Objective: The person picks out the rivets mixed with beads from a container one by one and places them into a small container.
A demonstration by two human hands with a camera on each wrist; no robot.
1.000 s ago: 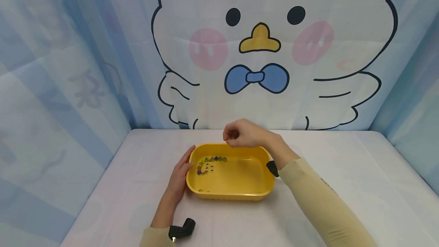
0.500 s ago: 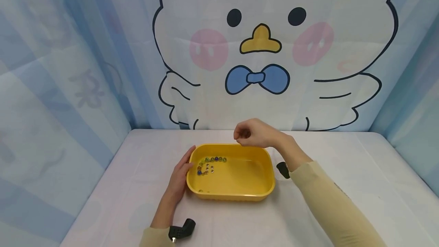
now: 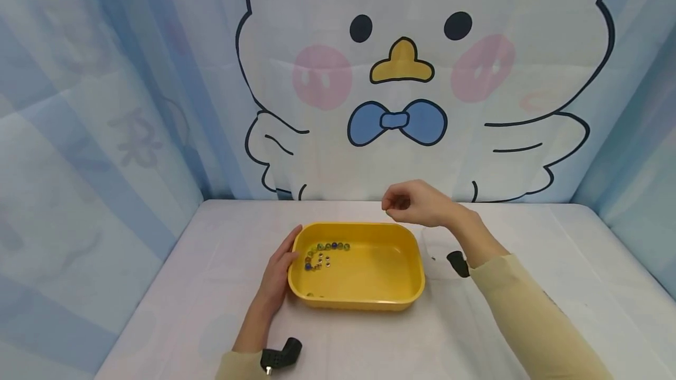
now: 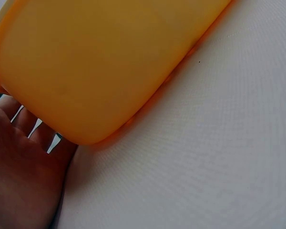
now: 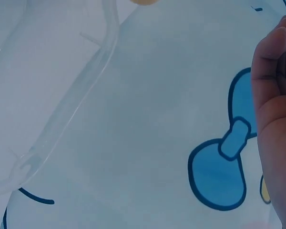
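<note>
A yellow basin sits on the table. In its left part, several glass marbles form a curved row around a few small shiny gems. My left hand holds the basin at its left end, fingers along the outer wall; the left wrist view shows the palm beside the basin's side. My right hand hovers above the basin's far right corner, thumb and fingertips pinched together on a small dark greenish marble, mostly hidden by the fingers.
A clear plastic tray with a raised rim shows at the left of the right wrist view. A tiny dark thing lies right of the basin. Behind the table hangs a curtain with a cartoon bird.
My right hand has drifted to the right, from above the middle of the basin's far rim toward its far right corner, fingers still pinched. The left hand and basin have stayed put.
</note>
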